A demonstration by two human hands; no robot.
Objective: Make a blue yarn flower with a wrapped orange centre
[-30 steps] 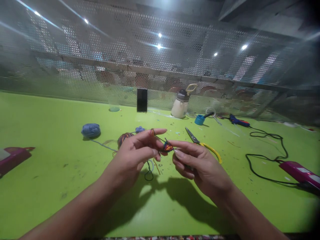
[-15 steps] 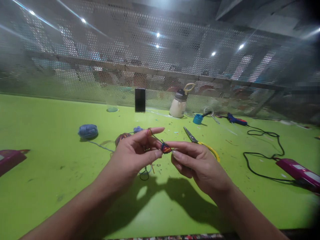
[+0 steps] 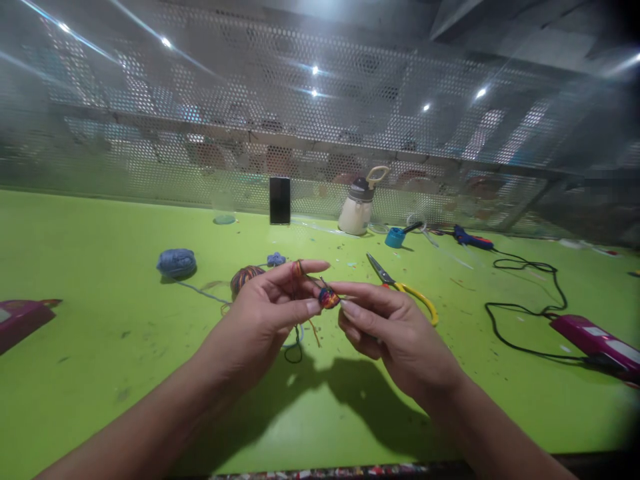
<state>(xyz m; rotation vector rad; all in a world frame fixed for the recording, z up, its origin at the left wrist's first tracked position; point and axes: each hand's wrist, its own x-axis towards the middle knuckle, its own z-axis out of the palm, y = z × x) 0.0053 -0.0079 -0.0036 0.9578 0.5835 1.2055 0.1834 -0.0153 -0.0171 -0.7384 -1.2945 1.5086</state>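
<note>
Left hand [image 3: 263, 303] pinched a multicoloured yarn piece [image 3: 329, 298] mid-frame, right hand [image 3: 393, 320] gripped a thin tool, mostly hidden, striped yarn ball [image 3: 244, 278] sat partly behind left hand, yellow-handled scissors [image 3: 399, 287] lay right of centre, blue yarn [image 3: 177, 263] lay at left on green worktop [image 3: 100, 327]

You have free room mid-length along the tabletop's [image 3: 320, 437] near edge and at its far left corner. Toward the right edge, scissors [image 3: 400, 287], cable [image 3: 540, 357] and purple box [image 3: 593, 340] block you; toward the far edge, phone [image 3: 280, 201] and bottle [image 3: 356, 215]; toward the left, striped yarn [image 3: 245, 280] and blue yarn [image 3: 177, 264].
</note>
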